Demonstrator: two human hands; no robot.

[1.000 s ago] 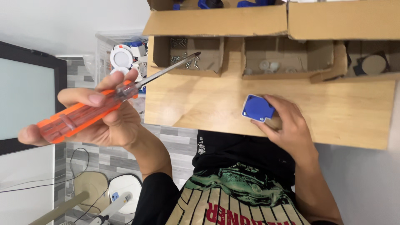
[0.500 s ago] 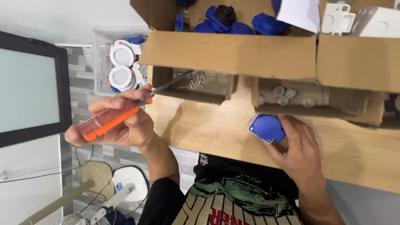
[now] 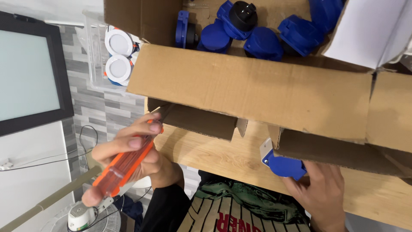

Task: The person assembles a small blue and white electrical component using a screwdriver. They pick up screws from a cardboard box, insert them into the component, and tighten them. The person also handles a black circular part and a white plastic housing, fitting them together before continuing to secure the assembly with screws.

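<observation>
My left hand [image 3: 128, 161] grips an orange-handled screwdriver [image 3: 122, 165] at the left edge of the wooden table [image 3: 214, 157]; its shaft points up behind a cardboard flap and is hidden. My right hand [image 3: 319, 193] holds a blue plastic socket part [image 3: 281, 163] with a white corner piece against the table, just under the flap of a cardboard box [image 3: 249, 86]. The box above holds several blue socket parts [image 3: 262, 41] and a black round one [image 3: 242, 15].
A clear plastic bin [image 3: 101, 56] with round white lamps [image 3: 118, 43] stands left of the box. A dark-framed screen [image 3: 30, 73] hangs on the left wall. Cables, a fan [image 3: 86, 217] and a pale pole lie on the floor below. A white sheet [image 3: 369, 30] sits at top right.
The view has tilted toward the upper box, which now fills the top. My left hand with the screwdriver has sunk lower left. My right hand and the blue part slid under the box flap.
</observation>
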